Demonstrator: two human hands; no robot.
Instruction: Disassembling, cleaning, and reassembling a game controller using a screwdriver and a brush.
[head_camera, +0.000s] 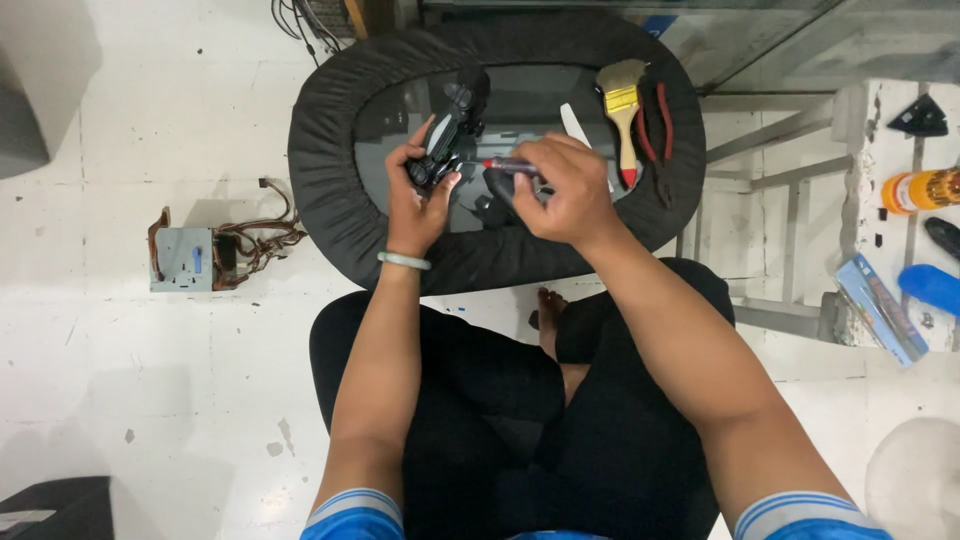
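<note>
My left hand (418, 195) grips a small black device (437, 155), held over the dark glass top of an oval table (330, 190). My right hand (565, 190) holds a screwdriver (510, 165) with a red and dark handle; its tip points left at the device. A pale bangle sits on my left wrist. My legs in black trousers are below the table.
On the table lie a yellow-handled paintbrush (622, 105), red-handled pliers (655, 120), a white strip and small black parts. A grey metal box with wires (190, 258) sits on the white floor at left. At right are a white shelf frame, an orange can (920, 190) and blue items.
</note>
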